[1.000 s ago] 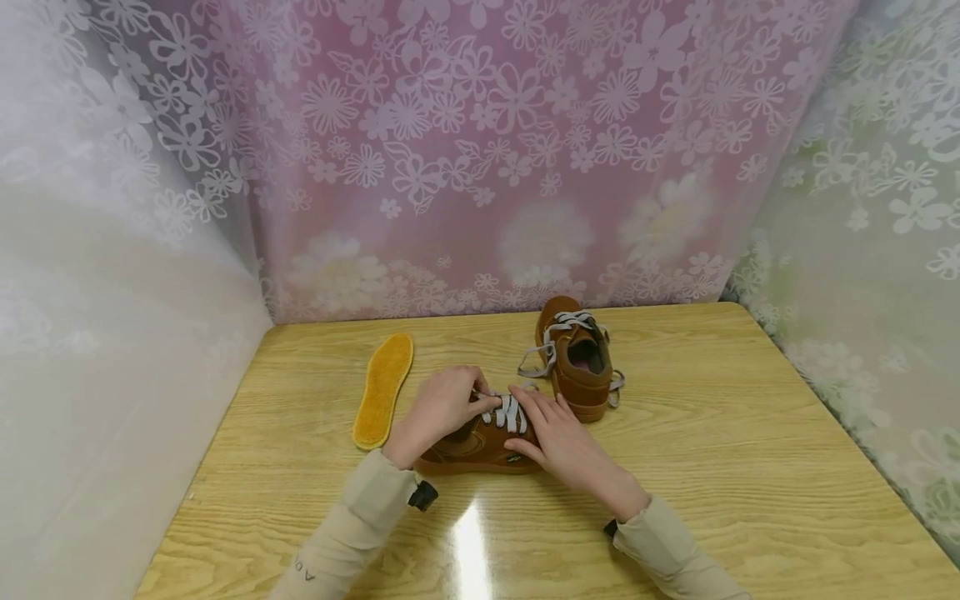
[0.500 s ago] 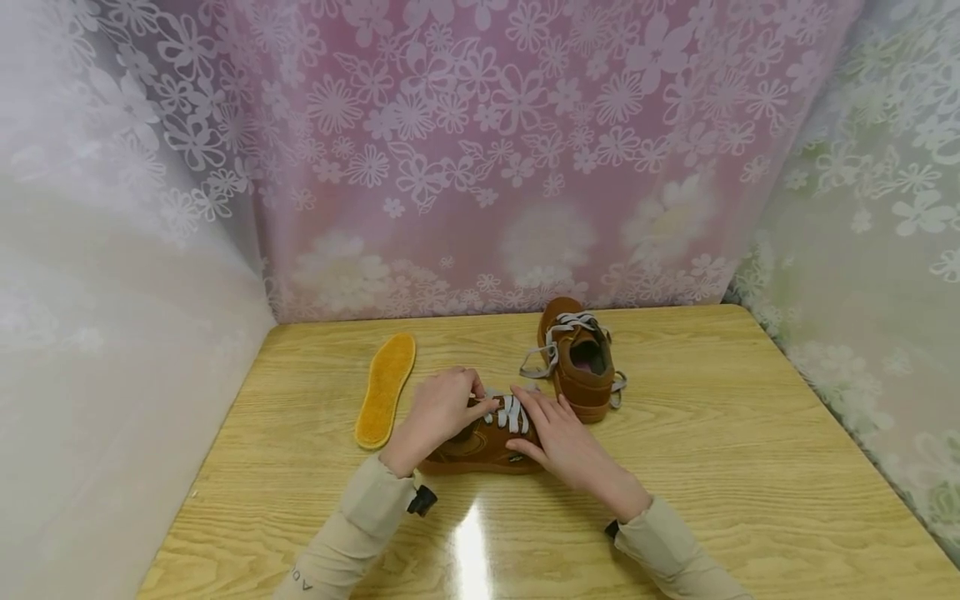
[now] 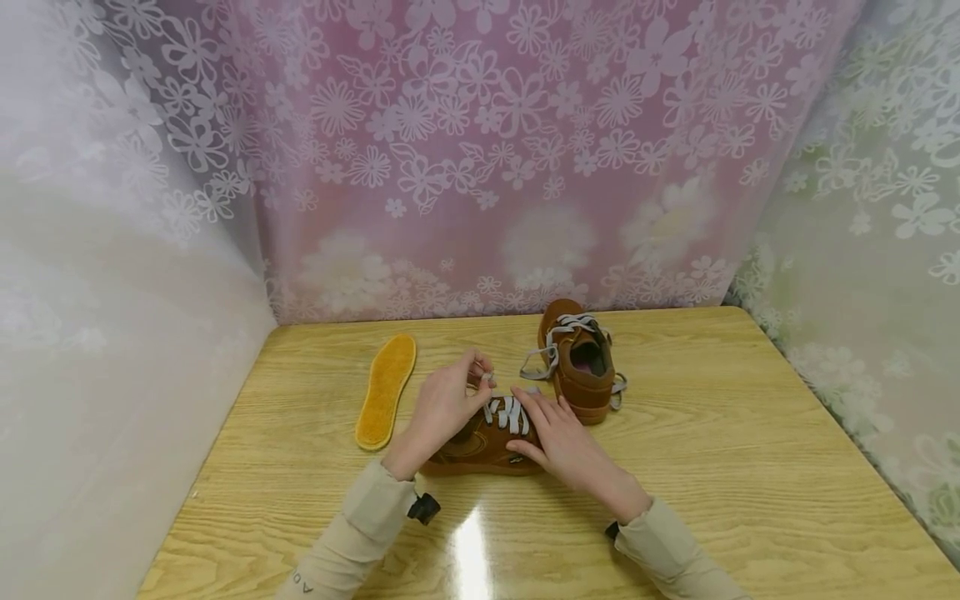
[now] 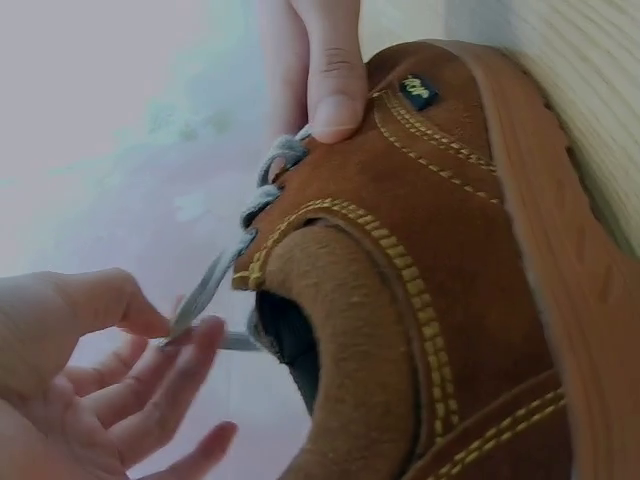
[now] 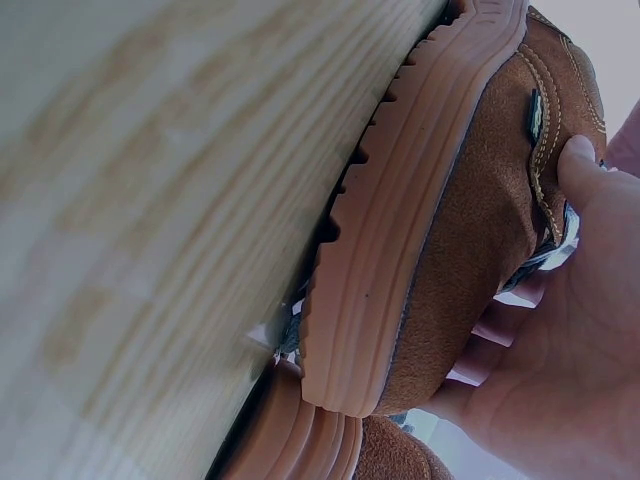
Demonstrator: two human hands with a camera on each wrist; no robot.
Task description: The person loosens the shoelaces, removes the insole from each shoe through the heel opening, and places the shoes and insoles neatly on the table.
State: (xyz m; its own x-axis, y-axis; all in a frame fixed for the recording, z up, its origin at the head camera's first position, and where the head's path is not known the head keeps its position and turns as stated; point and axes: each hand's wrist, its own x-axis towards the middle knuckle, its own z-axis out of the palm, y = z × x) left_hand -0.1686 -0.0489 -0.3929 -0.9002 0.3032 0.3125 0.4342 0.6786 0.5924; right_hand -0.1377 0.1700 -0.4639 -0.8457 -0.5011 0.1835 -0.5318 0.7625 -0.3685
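The brown shoe [image 3: 491, 448] lay at the lower centre of the head view, its long axis across the frame, toe rightward in the grip of the right hand [image 3: 564, 440], while the left hand [image 3: 442, 406], heelward, pinched a grey lace [image 4: 208, 288] above it.

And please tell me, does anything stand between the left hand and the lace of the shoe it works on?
Nothing visible does: the left hand pinches the grey lace directly. The right hand holds the front of the brown shoe, away from the pinched part. The yellow insole lies farther left.
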